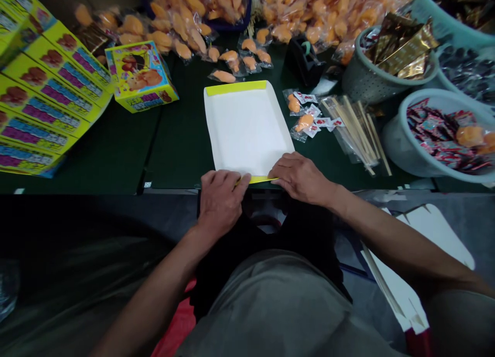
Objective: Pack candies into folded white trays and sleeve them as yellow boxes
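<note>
A shallow cardboard tray (pixel 247 127), white inside with yellow folded strips at its far and near edges, lies on the dark green table (pixel 178 140). At its near left corner my left hand (pixel 222 197) has its fingers curled over the rim. My right hand (pixel 301 176) pinches the near edge toward the right corner, thumb below and fingers above. Both hands are closed on the cardboard; their thumbs are partly hidden. Just right of the tray lie orange pieces in clear wrappers (pixel 303 122) and small white and red sachets (pixel 323 122).
Yellow printed boxes (pixel 50 88) stand stacked at left, beside a single box (pixel 143 76). Wrapped orange pieces (pixel 309 16) heap at the back. A black tape dispenser (pixel 303 63), wooden sticks (pixel 353 127) and filled tubs (pixel 390 140) sit right. White flat cardboard (pixel 436 233) is below the table.
</note>
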Motion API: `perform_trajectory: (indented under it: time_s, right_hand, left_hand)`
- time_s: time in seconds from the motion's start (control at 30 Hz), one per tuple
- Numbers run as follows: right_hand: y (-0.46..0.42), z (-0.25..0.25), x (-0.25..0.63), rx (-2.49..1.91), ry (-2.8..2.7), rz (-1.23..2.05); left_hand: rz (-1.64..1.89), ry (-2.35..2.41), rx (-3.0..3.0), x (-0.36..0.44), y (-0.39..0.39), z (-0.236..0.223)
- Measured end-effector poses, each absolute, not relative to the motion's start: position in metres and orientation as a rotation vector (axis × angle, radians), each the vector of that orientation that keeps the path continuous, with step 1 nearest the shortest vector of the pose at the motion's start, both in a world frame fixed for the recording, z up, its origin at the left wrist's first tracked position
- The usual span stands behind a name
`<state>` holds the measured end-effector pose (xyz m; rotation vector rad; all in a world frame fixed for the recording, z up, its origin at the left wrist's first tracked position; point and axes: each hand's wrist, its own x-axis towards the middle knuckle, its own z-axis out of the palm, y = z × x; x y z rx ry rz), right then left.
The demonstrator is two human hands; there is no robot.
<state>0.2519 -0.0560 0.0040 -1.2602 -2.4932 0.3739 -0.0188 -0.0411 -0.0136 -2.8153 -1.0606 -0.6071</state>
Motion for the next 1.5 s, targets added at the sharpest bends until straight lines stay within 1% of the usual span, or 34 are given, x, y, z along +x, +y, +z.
perform_trajectory:
  time_s: [0.1, 0.17, 0.27, 0.53, 0.63, 0.73, 0.93, 1.27, 1.5]
  right_hand:
    - [-0.054, 0.001, 0.248, -1.261, -2.476, 0.408]
    - [-0.056, 0.001, 0.249, -1.269, -2.459, 0.399]
    - [-0.066, 0.001, 0.258, -1.279, -2.361, 0.378]
    - [-0.102, -0.008, 0.28, -1.5, -1.795, 0.345]
    - [-0.105, -0.013, 0.28, -1.564, -1.7, 0.416]
    - [-0.107, -0.018, 0.279, -1.526, -1.684, 0.521]
    - [-0.109, -0.023, 0.274, -1.419, -1.715, 0.517]
    - [-0.105, -0.021, 0.279, -1.436, -1.769, 0.527]
    - [-0.109, -0.031, 0.275, -1.44, -1.769, 0.37]
  left_hand:
    - [-0.436, -0.88, -2.887, 0.0, -0.037, -0.01]
    - [-0.383, -0.825, -2.907, 0.011, -0.036, -0.01]
    - [-0.378, -0.82, -2.943, 0.02, -0.034, -0.01]
    - [-0.352, -0.772, -3.046, 0.017, -0.027, -0.008]
    - [-0.355, -0.741, -3.062, 0.019, -0.025, -0.007]
    - [-0.334, -0.751, -3.049, 0.023, -0.025, -0.006]
    - [-0.381, -0.781, -3.03, 0.042, -0.031, -0.007]
    - [-0.304, -0.886, -3.113, 0.091, -0.038, -0.004]
    - [-0.234, -0.891, -3.126, 0.089, -0.031, -0.003]
